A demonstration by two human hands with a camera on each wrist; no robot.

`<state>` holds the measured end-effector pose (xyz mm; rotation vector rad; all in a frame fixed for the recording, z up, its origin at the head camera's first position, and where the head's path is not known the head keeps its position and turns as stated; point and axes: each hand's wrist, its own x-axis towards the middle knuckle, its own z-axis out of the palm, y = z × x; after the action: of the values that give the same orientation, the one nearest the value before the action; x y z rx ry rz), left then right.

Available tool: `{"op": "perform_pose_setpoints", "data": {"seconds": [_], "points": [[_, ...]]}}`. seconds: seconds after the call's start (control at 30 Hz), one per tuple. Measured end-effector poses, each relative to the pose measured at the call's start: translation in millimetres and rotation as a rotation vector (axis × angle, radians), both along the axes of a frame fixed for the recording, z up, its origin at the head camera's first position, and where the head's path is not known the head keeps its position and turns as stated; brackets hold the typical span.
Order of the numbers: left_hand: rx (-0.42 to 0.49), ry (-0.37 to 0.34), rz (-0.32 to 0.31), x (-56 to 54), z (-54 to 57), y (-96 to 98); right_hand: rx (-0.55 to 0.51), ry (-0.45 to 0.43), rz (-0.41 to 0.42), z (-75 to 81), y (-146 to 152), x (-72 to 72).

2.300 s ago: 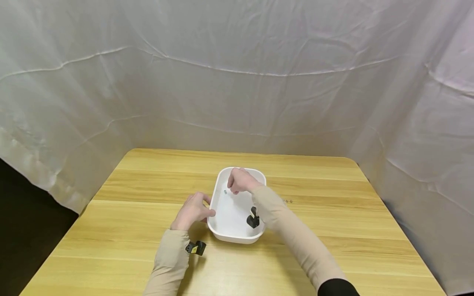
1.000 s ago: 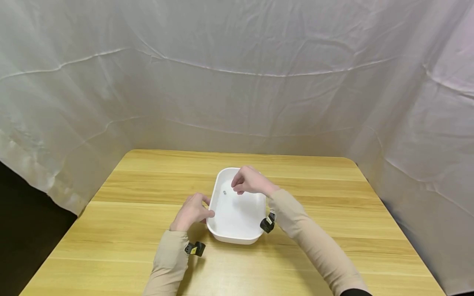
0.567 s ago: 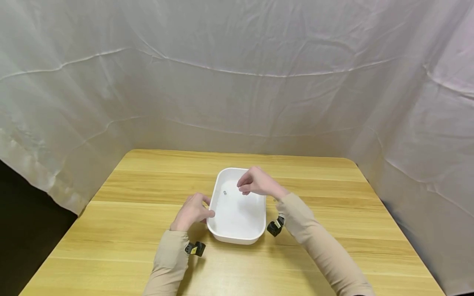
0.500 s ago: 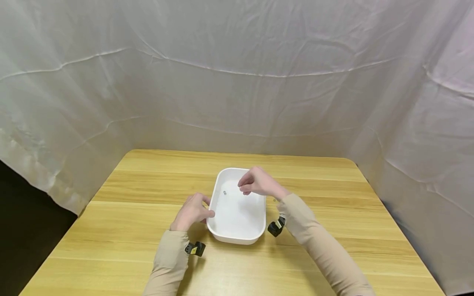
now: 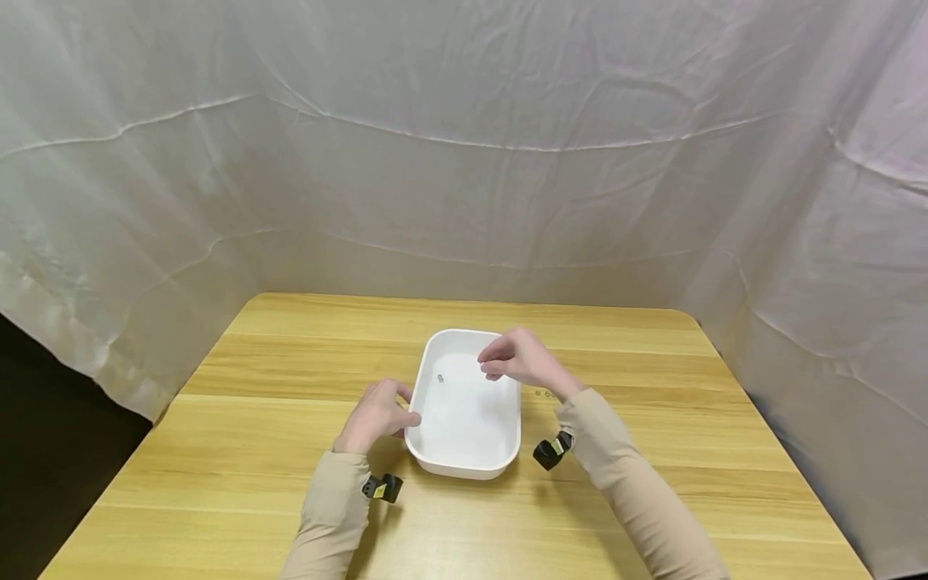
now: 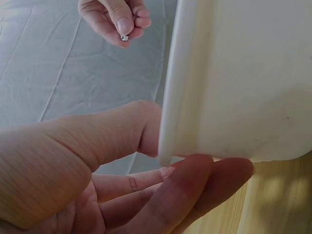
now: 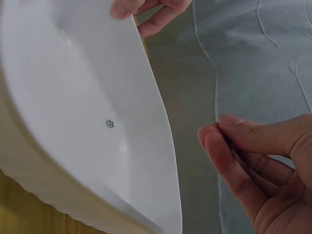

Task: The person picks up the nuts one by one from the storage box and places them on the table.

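Observation:
A white rectangular plastic tray (image 5: 464,419) stands on the wooden table. At its left side my left hand (image 5: 377,415) grips the rim, thumb over the edge and fingers on the outer wall. Above the right half of the tray hovers my right hand (image 5: 524,358), its thumb and index fingertip pinched together. The left wrist view shows a tiny shiny metal nut (image 6: 124,37) between those fingertips. A couple of similar small metal nuts (image 7: 110,124) lie together on the tray floor, near its left wall.
Several more tiny nuts (image 5: 547,395) lie in a row on the table, just right of the tray and partly behind the right wrist. The wooden table (image 5: 239,451) is bounded by a pale hanging curtain (image 5: 464,201) at the back and sides.
My right hand has moved rightward from the middle of the tray toward its right rim, uncovering nuts on the table. The left hand, the tray and the nuts inside have stayed put.

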<state>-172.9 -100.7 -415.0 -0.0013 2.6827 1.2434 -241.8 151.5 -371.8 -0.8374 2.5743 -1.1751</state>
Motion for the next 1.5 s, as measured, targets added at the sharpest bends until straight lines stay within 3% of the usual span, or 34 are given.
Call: {"op": "perform_pose_setpoints", "data": {"seconds": [0.57, 0.97, 1.2, 1.5], "points": [[0.0, -0.005, 0.004, -1.5, -0.8, -0.2, -0.196, -0.044, -0.103, -22.9, 24, 8.5], [-0.001, -0.006, 0.004, -2.0, -2.5, -1.3, -0.269, -0.039, -0.195, -34.0, 38, 14.4], [0.002, -0.009, 0.004, -1.6, -2.1, -2.6, -0.364, -0.034, -0.229, -42.8, 46, 19.2], [-0.002, -0.008, 0.005, -0.3, -0.7, -3.1, -0.447, 0.051, -0.291, -58.3, 59, 24.0]]}}
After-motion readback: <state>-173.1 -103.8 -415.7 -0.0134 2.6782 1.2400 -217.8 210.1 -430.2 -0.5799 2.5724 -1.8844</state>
